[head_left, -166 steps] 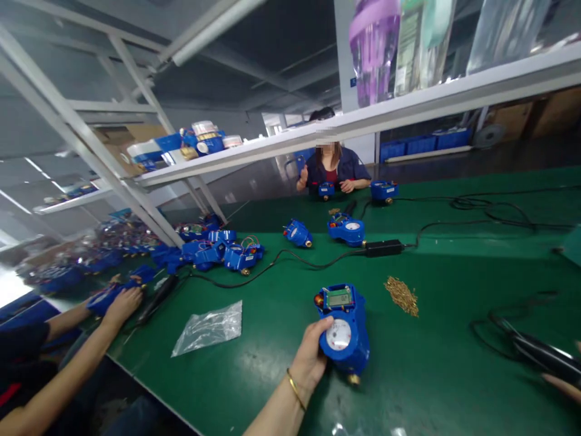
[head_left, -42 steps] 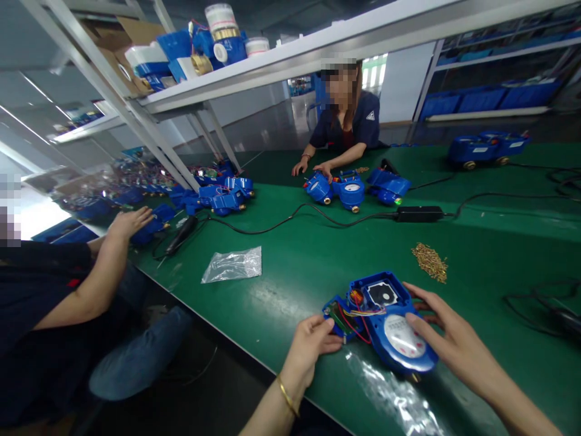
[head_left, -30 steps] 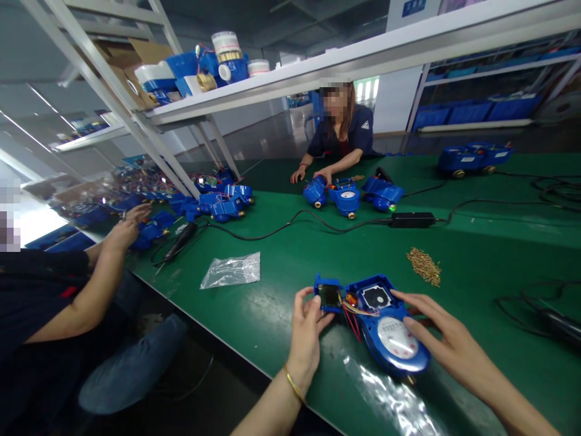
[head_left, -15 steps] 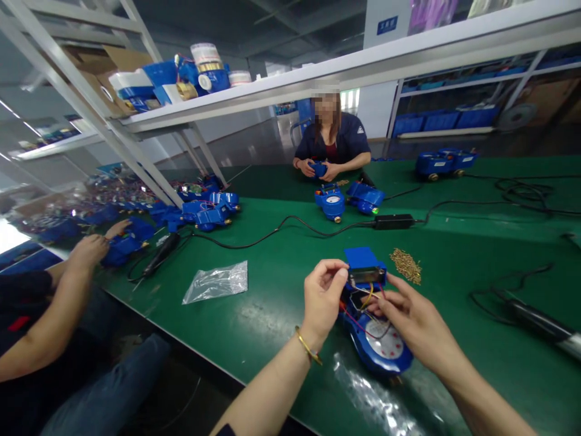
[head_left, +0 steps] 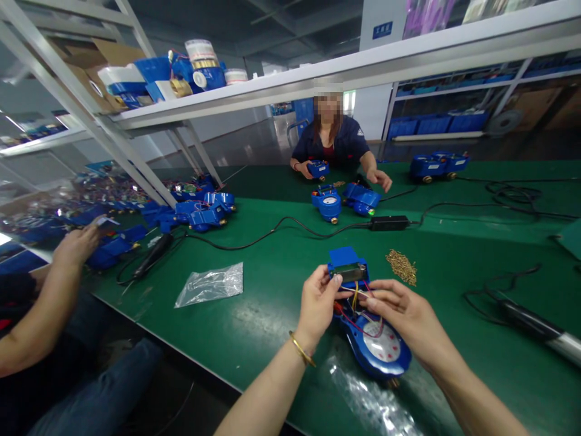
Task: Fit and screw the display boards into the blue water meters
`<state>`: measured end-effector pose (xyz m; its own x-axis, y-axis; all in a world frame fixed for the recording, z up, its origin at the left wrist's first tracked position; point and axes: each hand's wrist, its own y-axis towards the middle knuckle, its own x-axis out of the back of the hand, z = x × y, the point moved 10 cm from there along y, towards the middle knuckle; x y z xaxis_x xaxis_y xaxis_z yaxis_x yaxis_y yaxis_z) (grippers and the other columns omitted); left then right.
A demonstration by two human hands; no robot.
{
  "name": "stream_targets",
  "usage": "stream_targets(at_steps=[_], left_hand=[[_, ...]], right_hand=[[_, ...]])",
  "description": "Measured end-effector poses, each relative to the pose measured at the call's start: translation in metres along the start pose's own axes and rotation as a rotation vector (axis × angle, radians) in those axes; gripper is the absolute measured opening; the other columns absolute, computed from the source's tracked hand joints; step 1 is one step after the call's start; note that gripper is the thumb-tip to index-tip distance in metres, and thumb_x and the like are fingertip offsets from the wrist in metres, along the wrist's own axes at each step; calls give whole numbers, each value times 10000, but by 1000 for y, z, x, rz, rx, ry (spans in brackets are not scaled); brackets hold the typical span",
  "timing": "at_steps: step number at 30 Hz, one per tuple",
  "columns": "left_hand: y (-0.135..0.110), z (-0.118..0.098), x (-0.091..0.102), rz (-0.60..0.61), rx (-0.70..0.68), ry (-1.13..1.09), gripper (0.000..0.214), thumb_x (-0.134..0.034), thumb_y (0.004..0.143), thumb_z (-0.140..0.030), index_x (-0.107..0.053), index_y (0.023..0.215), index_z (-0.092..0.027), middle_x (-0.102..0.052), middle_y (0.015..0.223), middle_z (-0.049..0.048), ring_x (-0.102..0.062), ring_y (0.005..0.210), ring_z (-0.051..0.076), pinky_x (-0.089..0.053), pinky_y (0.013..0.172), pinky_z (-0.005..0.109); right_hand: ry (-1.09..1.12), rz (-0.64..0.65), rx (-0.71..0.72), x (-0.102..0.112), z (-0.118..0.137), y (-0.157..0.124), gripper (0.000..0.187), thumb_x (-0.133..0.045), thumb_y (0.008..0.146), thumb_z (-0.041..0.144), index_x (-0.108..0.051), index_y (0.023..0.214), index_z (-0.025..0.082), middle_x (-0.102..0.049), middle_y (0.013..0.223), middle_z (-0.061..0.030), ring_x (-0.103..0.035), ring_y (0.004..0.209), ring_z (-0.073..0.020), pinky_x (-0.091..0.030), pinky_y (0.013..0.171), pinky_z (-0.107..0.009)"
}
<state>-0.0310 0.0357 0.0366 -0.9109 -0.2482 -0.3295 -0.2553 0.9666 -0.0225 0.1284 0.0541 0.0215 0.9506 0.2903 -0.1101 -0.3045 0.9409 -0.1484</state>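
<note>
A blue water meter [head_left: 388, 346] with a round white dial lies on the green bench in front of me. At its far end is a small blue housing [head_left: 344, 256] with a dark panel in it. My left hand [head_left: 316, 306] is closed on the left side of this housing, thumb at the panel's lower edge. Loose wires [head_left: 356, 297] in yellow, white and red run from the housing to the meter body. My right hand [head_left: 403, 315] pinches these wires with thumb and fingers. The exact grip under the right fingertips is partly hidden.
Small brass screws [head_left: 401, 267] lie in a pile behind the meter. Plastic bags [head_left: 211, 284] are on the bench. A corded electric screwdriver [head_left: 540, 327] lies right, another [head_left: 154, 254] left. Co-workers sit opposite and at left, among more blue meters [head_left: 327, 204].
My left hand and the housing have shifted slightly left and tilted, with the thumb now on the panel's edge. The co-worker opposite has taken one hand off a blue meter and reached sideways.
</note>
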Motion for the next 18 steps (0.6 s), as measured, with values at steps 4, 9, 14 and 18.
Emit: stream_targets(at_steps=[4,9,14,18], left_hand=[[-3,-4,-3,35,-65,73,319,-718,804,-421,-658,999,-176,-708,953,51,-680,779,187,-602,668,279],[-11,-22,-5,24,-240,311,170,-621,885,-296,-684,999,-188,-712,918,45,-666,821,191,-541,738,248],[-18,-33,-10,12,-339,514,191,-569,909,-240,-706,1036,-200,-712,903,43,-656,800,185,-498,725,233],[-15,-32,-8,8,-317,515,176,-585,899,-252,-712,1014,-212,-703,861,37,-643,756,187,-490,726,243]], right_hand=[[-146,-54,28,8,10,3,459,-825,600,561,-671,733,150,-689,716,-56,-630,659,-183,-508,613,-279],[-141,-40,-5,3,11,9,428,-773,614,550,-665,707,146,-675,701,-57,-588,622,-167,-461,575,-271],[-159,-17,-36,1,7,15,420,-691,657,562,-595,754,165,-636,642,-44,-538,513,-145,-402,492,-258],[-258,21,-8,3,14,16,390,-684,685,549,-581,740,177,-556,531,6,-457,460,-123,-323,466,-245]])
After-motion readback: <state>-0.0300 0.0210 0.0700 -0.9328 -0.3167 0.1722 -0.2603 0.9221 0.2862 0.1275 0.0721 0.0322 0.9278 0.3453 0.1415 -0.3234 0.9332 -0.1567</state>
